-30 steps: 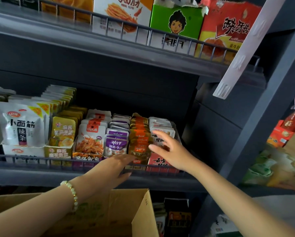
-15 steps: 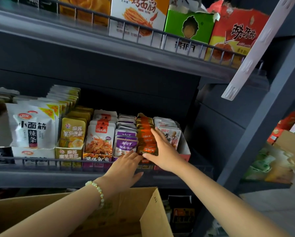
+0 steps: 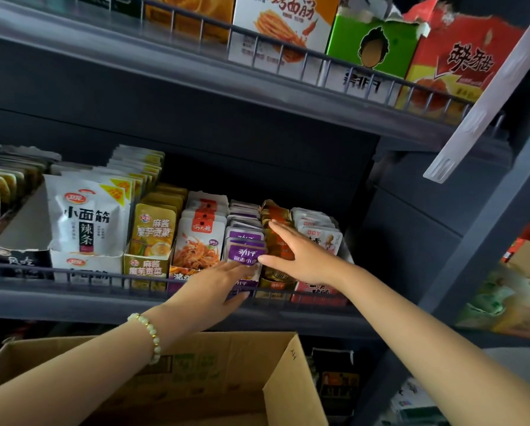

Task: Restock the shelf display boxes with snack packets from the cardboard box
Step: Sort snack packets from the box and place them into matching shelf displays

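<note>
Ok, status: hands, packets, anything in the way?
Both hands open, carrying nothing. Left hand on front purple packets; right hand spread over orange packets. Cardboard box below the arms. Wire rail runs along shelf front.

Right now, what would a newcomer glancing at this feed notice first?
Both hands meet at the front of the dark middle shelf: the left hand touches the small purple snack packets, the right hand lies flat on the orange packets beside them. Above, a bright green cardboard box with a cartoon head stands out; the open brown cardboard box fills the bottom.
</note>
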{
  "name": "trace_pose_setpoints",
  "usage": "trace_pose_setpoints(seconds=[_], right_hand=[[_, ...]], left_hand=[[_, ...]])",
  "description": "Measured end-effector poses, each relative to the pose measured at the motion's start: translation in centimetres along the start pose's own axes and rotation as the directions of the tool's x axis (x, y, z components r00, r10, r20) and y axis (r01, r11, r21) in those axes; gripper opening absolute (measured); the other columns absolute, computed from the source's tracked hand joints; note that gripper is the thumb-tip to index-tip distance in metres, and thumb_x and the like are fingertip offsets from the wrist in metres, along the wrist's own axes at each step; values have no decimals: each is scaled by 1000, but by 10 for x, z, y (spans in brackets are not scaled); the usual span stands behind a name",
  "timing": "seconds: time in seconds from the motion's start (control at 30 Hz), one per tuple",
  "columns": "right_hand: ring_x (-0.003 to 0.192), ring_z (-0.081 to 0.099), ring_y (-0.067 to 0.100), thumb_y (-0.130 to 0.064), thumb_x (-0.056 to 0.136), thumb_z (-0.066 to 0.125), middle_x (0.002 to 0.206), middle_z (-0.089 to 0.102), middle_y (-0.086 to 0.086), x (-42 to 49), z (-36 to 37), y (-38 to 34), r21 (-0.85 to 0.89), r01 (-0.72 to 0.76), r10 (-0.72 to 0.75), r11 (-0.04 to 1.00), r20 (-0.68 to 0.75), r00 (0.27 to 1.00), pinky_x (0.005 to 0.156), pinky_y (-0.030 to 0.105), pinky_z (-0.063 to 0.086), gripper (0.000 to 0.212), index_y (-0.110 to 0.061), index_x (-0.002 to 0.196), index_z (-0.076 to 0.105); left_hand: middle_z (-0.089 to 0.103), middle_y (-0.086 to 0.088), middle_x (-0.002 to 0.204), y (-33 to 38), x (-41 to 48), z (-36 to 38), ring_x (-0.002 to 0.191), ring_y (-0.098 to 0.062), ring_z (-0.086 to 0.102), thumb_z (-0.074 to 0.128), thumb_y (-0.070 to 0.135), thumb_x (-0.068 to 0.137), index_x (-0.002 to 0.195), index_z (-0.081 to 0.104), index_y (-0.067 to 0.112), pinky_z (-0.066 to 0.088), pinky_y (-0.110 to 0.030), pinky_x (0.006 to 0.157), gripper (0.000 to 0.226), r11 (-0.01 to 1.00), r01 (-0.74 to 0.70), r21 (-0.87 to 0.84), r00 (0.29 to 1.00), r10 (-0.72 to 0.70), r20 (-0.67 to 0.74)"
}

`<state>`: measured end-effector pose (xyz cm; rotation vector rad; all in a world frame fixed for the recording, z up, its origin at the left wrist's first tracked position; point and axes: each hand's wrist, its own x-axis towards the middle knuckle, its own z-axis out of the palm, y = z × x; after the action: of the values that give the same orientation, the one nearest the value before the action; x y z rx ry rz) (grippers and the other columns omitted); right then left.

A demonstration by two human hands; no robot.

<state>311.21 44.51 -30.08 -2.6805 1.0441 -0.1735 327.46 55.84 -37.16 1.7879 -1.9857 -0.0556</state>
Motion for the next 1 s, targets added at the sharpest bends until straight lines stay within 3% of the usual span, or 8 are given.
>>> trace_pose_setpoints(seconds=[0.1, 0.3, 0.4, 0.53, 0.6, 0.73, 0.87, 1.0], right_hand=[[148, 9, 14, -69, 83, 50, 162, 5, -7, 11, -1, -21, -5, -4, 4, 1000, 20, 1000, 120, 42, 19, 94, -29, 154, 4], [149, 7, 21, -75, 83, 42, 162, 6, -2, 35, 3, -46, -203, -50, 68, 978, 82, 994, 119, 40, 13, 96, -23, 155, 8], [148, 11, 19, -72, 82, 50, 162, 10, -5, 44, 6, -45, -83, -33, 40, 996, 85, 996, 119, 44, 20, 91, -29, 153, 13], [149, 5, 20, -73, 79, 53, 162, 6, -9, 43, 1, -35, -79, -75, 84, 994, 118, 989, 120, 45, 16, 96, -35, 153, 7], [149, 6, 18, -70, 82, 52, 162, 2, -8, 42, -2, -33, -88, -109, 123, 990, 162, 979, 119, 38, 15, 95, -32, 154, 3], [148, -7, 14, -63, 92, 42, 161, -8, -11, 42, -4, -38, -136, -51, 80, 989, 218, 973, 119, 35, -1, 83, -30, 154, -2], [147, -11, 13, -57, 96, 39, 160, -9, -12, 35, -10, -34, -181, -25, 63, 983, 208, 976, 117, 32, -5, 76, -31, 154, -4], [146, -9, 7, -46, 103, 26, 160, -10, -10, 31, -5, -19, -255, 55, -4, 965, 194, 981, 116, 30, -8, 62, -28, 154, -5]], left_hand=[[48, 12, 139, -17, -6, -6, 121, -6, 50, 53, 35, 96, 134, 46, 33, 46, -19, 93, 38, 999, 17, -35, 997, -20, -80], [34, 8, 144, -31, -11, -6, 126, -11, 46, 51, 37, 97, 142, 35, 29, 49, -23, 93, 49, 999, 47, 4, 992, -46, -115], [23, 9, 153, -35, -12, -4, 133, -12, 41, 51, 39, 96, 144, 31, 31, 45, -25, 99, 52, 999, 51, -19, 993, -53, -104], [9, 11, 161, -35, -11, -2, 147, -12, 18, 49, 41, 97, 149, 19, 30, 28, -28, 113, 61, 999, 48, -26, 997, -49, -53], [14, 8, 160, -37, -10, -2, 147, -12, 16, 49, 41, 97, 152, 9, 24, 23, -27, 115, 71, 997, 70, -43, 997, -70, -12], [28, 3, 155, -44, -2, 3, 143, -16, 26, 55, 40, 94, 152, 4, 19, 31, -35, 115, 80, 987, 95, -129, 995, -94, 15], [45, -1, 140, -37, 7, 7, 130, -13, 43, 59, 29, 93, 132, 25, 18, 44, -26, 102, 53, 961, 106, -256, 991, -123, -53], [46, -1, 136, -34, 8, 9, 123, -12, 48, 59, 33, 93, 126, 26, 19, 48, -24, 97, 48, 963, 93, -251, 992, -113, -65]])
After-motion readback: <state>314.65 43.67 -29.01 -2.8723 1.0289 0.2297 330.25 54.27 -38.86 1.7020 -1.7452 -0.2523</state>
